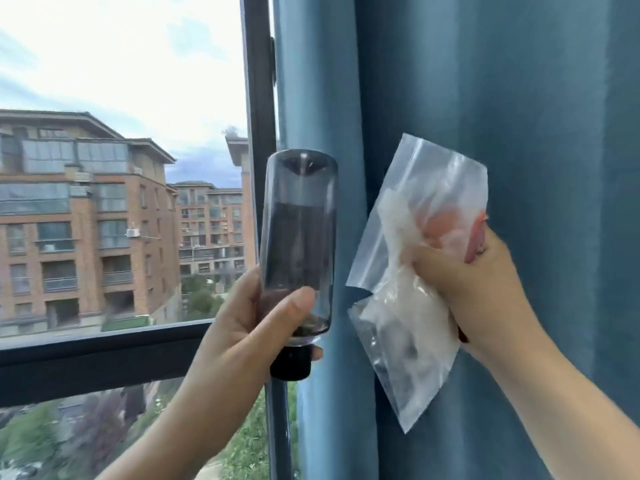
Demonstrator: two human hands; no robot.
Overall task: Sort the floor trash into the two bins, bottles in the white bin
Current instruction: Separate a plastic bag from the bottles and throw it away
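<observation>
My left hand (242, 327) grips a dark bottle (298, 244), cap down; my right hand (464, 292) clutches a clear plastic bag (412, 271). Both are raised before the blue curtain (519, 98). No bins in sight, so both drops remain.

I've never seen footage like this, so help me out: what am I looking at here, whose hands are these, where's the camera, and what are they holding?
There is no machine here. These are a person's two bare hands, filmed by one wide-angle camera worn on the head, so you see roughly what they see. The left hand grips a dark see-through bottle upside down, with its black cap at the bottom. The right hand clutches a clear plastic bag with crumpled white material and something orange inside. Behind them are a blue curtain and a window onto brick buildings. Neither floor nor bins are in view.
</observation>
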